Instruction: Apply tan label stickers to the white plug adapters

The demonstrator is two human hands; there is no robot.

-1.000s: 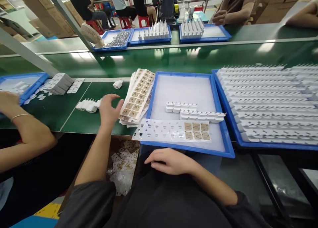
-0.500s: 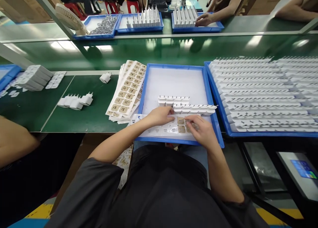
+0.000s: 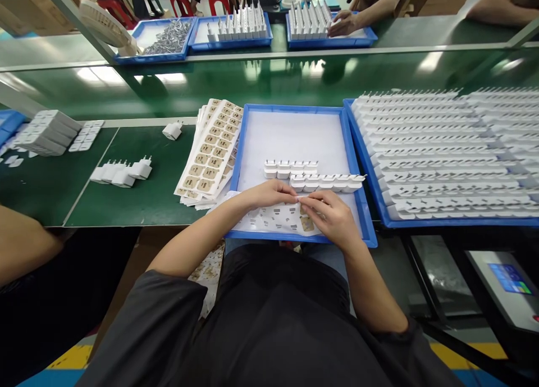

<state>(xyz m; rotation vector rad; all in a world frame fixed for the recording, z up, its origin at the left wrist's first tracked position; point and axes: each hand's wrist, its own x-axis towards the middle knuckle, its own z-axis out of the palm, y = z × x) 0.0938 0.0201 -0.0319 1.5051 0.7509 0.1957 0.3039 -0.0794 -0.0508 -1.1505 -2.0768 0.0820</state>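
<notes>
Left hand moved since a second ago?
Yes, rightward: from left of the sticker-sheet stack, the left hand has come over the near part of the blue tray beside that stack.

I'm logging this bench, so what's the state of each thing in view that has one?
Sticker sheet: mostly stripped, tan sticker showing, partly hidden
Left hand: fingertips over the sticker sheet, grip unclear
Right hand: fingertips beside the left's, grip unclear
Sheet stack: uneven, top sheet full
Middle tray: partly filled, two plug rows
Right tray: packed with plugs
Screen: lit
</notes>
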